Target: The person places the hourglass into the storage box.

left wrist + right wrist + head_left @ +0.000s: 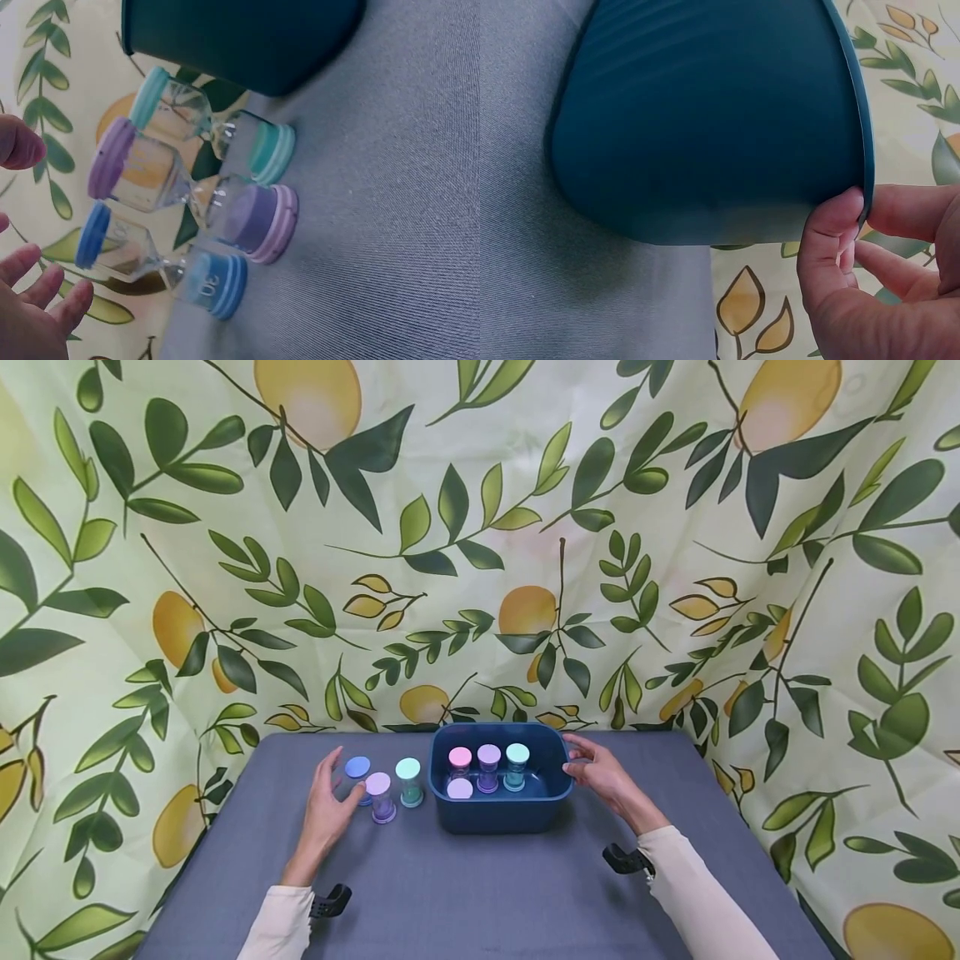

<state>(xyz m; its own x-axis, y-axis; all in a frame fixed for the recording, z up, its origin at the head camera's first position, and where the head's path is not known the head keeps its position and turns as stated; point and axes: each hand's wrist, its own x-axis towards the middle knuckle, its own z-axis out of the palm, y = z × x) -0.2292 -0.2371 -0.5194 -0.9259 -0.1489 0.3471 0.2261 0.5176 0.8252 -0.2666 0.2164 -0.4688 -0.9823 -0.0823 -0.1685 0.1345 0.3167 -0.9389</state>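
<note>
Sand timers stand in two groups on the grey counter [480,893]: three outside a dark blue tub [501,814] and four inside it. At the far left the left hand [327,802] hovers with fingers [45,289] spread wide and holding nothing, just beside the blue timer [357,770], with the lilac timer [380,796] and the mint timer [408,781] next along. Judging by this, the step in hand is reaching for one of the outer timers; the next move calls for closing round a single one without knocking its close neighbours. Inside the tub, a bare patch shows at the front right. On the right, the right hand [600,772] pinches the tub's rim, thumb [829,240] outside. Open counter lies in front of the tub and on both sides, well short of the edges.
</note>
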